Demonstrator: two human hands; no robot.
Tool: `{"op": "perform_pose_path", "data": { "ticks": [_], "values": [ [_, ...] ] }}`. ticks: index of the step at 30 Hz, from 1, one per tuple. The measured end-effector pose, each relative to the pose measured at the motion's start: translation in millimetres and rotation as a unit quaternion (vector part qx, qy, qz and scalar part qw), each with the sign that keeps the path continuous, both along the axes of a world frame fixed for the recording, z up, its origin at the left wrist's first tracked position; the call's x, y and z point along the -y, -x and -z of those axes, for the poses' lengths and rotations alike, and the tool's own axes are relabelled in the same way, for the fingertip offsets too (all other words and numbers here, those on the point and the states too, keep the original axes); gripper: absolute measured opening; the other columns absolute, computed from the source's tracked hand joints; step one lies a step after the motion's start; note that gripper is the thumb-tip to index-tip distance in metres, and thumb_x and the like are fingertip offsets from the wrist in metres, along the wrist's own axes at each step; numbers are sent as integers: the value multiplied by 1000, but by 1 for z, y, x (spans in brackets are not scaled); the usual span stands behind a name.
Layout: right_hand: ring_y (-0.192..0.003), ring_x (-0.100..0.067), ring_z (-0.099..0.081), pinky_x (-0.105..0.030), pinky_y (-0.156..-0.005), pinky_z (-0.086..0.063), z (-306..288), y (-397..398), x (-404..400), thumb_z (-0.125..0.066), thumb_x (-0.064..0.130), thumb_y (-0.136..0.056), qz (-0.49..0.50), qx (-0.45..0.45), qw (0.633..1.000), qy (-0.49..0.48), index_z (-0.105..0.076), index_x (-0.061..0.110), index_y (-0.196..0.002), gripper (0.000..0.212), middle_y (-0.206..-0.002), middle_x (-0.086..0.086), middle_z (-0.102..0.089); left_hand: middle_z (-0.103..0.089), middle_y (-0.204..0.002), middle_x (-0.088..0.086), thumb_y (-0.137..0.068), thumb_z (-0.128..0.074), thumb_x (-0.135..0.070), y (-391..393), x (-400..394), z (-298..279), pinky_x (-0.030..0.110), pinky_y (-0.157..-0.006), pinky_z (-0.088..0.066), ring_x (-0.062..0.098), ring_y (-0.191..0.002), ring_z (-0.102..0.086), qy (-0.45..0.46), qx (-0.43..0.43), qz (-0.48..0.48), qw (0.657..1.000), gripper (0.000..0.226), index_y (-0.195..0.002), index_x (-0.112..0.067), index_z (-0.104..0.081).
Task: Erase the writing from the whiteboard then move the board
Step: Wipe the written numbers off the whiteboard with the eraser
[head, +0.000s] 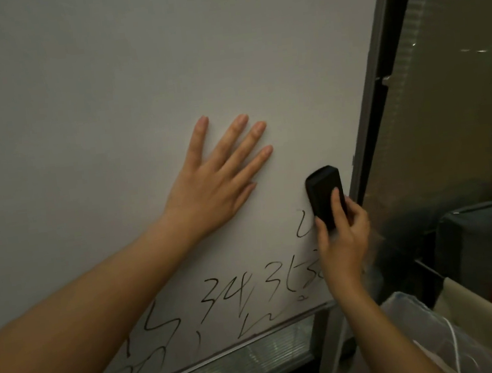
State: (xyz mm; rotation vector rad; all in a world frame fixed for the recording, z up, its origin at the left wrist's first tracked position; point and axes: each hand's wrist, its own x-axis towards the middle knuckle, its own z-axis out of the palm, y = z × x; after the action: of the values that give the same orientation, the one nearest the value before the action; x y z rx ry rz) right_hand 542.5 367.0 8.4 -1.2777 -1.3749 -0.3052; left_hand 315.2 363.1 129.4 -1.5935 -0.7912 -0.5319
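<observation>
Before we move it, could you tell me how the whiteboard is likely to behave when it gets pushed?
The whiteboard looks stiff: its face stays flat under the left hand pressed on it. It may rock or shift, since that hand seems to brace it while the right hand works the eraser. Its glossy face probably gives poor grip; the metal frame seems the better hold.

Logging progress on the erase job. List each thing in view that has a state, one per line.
White framed whiteboard: upright, upper area wiped clean.
Black marker writing: still on the board's lower strip.
Black rectangular eraser: pressed on the board near its right edge.
Left hand: flat on the board, fingers spread.
Right hand: grips the eraser.
</observation>
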Motion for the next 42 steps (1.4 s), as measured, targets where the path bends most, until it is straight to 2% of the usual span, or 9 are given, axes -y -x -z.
{"op": "perform_pose_path", "data": {
  "ticks": [3,7,11,14,17,22,30,37,42],
  "values": [
    [-109,-34,-51,-41,-85,-48,12,16,4,-74,10,-80,13,26,1000,-5,-33,28,-144,78,-129,-18,-45,-27,-157,14,-102,-39,-37,5,0,-1,65,-111,-13,35,-145,-25,6,-2,-3,1000,53,-151,-16,-34],
    [-104,-29,-48,-38,-82,-48,33,48,19,-73,16,-77,-36,139,988,-61,-39,22,-139,72,-125,-15,-42,-25,-158,14,-103,-38,-37,6,0,-1,65,-111,-11,35,-145,-23,10,1,-3,1000,53,-152,-16,-33],
    [-99,-28,-48,-37,-80,-48,37,34,14,-69,22,-85,-55,199,975,-87,-41,23,-138,61,-125,-15,-44,-24,-158,14,-103,-36,-37,1,0,0,65,-112,-10,36,-145,-22,8,-4,1,1000,54,-153,-16,-30],
    [-101,-29,-46,-34,-81,-44,26,14,2,-58,30,-88,-25,139,988,-57,-35,25,-142,58,-124,-14,-41,-26,-157,14,-103,-38,-37,-1,-2,-1,65,-111,-11,36,-145,-24,9,3,4,1000,53,-151,-15,-34],
    [-103,-30,-45,-33,-80,-41,10,-6,-8,-71,22,-83,-4,56,998,-18,-32,29,-144,72,-123,-19,-44,-27,-157,14,-103,-38,-37,1,-4,-1,65,-111,-12,36,-144,-25,9,5,1,1000,53,-151,-16,-35],
    [-106,-33,-49,-33,-83,-42,-23,-11,-15,-72,21,-84,-6,10,1000,-13,-36,26,-145,71,-123,-22,-46,-28,-157,14,-103,-38,-37,3,-4,-2,66,-110,-15,36,-144,-26,7,3,2,1000,52,-151,-15,-35],
    [-106,-30,-48,-30,-86,-42,-38,18,-15,-53,39,-89,-17,6,997,-70,-28,34,-145,62,-125,-19,-45,-27,-157,15,-104,-36,-36,1,-2,0,66,-110,-13,37,-144,-25,7,1,6,1000,52,-151,-15,-34],
    [-113,-33,-46,-45,-89,-46,49,-4,-7,-71,12,-84,1,-65,998,13,-31,31,-144,74,-127,-20,-43,-28,-157,14,-103,-37,-36,3,-3,-2,65,-110,-13,36,-144,-27,9,6,7,1000,52,-151,-15,-35],
    [-117,-32,-46,-45,-95,-45,12,-10,-16,-70,9,-85,-35,-78,996,-16,-33,32,-144,74,-130,-17,-42,-29,-156,14,-103,-37,-36,1,-4,-1,66,-110,-15,36,-144,-27,9,5,6,1000,51,-150,-15,-36]
  ]
}}
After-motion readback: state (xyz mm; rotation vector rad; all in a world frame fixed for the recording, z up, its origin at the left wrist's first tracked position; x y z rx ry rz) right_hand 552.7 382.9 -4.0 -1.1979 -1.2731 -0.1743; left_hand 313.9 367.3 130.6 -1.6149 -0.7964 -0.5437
